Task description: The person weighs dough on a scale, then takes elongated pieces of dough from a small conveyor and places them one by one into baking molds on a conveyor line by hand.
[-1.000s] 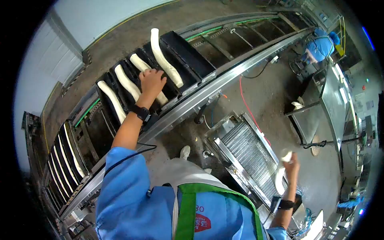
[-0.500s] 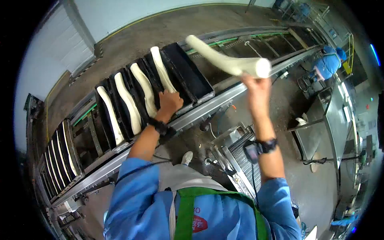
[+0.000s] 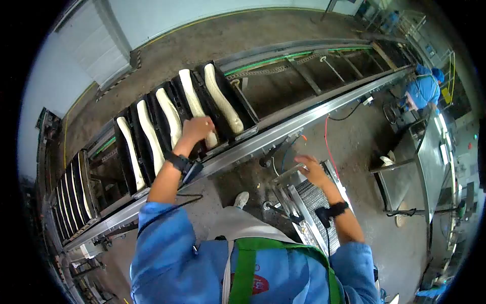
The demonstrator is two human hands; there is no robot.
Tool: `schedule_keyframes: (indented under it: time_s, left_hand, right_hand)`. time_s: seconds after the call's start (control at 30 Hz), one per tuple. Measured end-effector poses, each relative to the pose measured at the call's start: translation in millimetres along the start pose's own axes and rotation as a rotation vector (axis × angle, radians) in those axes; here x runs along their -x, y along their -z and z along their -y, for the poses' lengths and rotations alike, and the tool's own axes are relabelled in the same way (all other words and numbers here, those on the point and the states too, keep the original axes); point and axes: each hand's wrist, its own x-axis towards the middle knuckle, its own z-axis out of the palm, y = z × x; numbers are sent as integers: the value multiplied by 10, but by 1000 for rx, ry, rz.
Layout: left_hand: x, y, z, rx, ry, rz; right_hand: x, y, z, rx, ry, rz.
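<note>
Long cream-coloured dough rolls lie lengthwise in black trough-like trays on a metal conveyor. My left hand point(image 3: 197, 129) is over the lower half of the second dough roll from the right point(image 3: 190, 91), its fingers curled together. Whether they grip the dough is hidden. Just to its right, another dough roll point(image 3: 221, 99) rests in the end black tray point(image 3: 242, 105), touched by neither hand. My right hand point(image 3: 313, 171) is empty, with fingers apart, above a metal stand with a textured grey surface point(image 3: 313, 200).
The conveyor's metal rail point(image 3: 283, 129) runs diagonally between me and the trays. Bare conveyor frame and a chain point(image 3: 278, 68) continue to the right. More filled trays point(image 3: 76, 195) are at the left. A steel table point(image 3: 400, 175) and a person in blue point(image 3: 424, 87) are at the right.
The dough roll that my right hand held in the air now lies in the end tray. That hand has let go and come down toward me. The trays have shifted slightly left.
</note>
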Motion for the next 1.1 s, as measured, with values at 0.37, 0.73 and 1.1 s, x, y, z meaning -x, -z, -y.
schedule_keyframes:
  time_s: [0.37,0.73,1.1]
  left_hand:
    - [-943,286,168,-454,185,54]
    - [-729,143,-255,-373,111,-345]
    - [-515,-145,-462,-369,258,4]
  right_hand:
    - [1469,676,-1042,-295,-425,-152]
    - [1330,1138,-1377,-166,-540,-54]
    - [2571,837,-1553,611,-936,-36]
